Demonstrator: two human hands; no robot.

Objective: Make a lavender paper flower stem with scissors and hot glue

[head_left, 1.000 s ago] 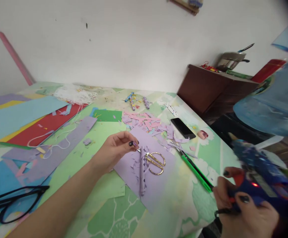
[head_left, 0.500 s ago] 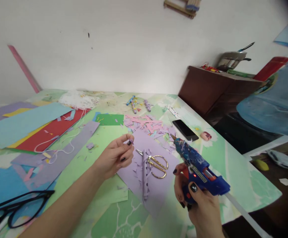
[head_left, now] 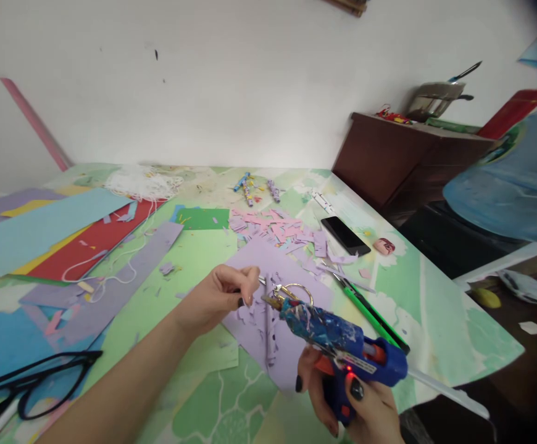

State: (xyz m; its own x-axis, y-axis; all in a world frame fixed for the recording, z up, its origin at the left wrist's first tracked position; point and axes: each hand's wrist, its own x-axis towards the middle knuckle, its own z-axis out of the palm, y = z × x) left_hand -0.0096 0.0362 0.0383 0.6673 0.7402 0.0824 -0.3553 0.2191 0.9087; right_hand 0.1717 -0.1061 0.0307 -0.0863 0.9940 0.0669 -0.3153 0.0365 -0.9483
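Observation:
My right hand (head_left: 349, 394) grips a blue hot glue gun (head_left: 328, 327) with a lit red light and a white glue stick (head_left: 449, 391) out of its back. The gun's nozzle points left, just short of my left fingertips. My left hand (head_left: 224, 296) is closed in a pinch; the small purple paper scrap seen there earlier is mostly hidden by the fingers. Below the nozzle, a rolled purple paper tube (head_left: 271, 336) lies on a purple sheet (head_left: 291, 364). Gold-handled scissors (head_left: 303, 288) lie by the tube, partly covered by the gun.
Pink and purple paper scraps (head_left: 278, 225) lie beyond the purple sheet. A green utility knife (head_left: 374, 314) and a black phone (head_left: 345, 234) lie to the right. Coloured sheets (head_left: 46, 228), white yarn (head_left: 141, 183) and black glasses (head_left: 37, 385) are on the left. Small decorated tubes (head_left: 247, 188) lie farther back.
The glue gun has moved left in my right hand, its nozzle now near my left fingers. My left hand has turned and shifted slightly right. The green utility knife has come into sight.

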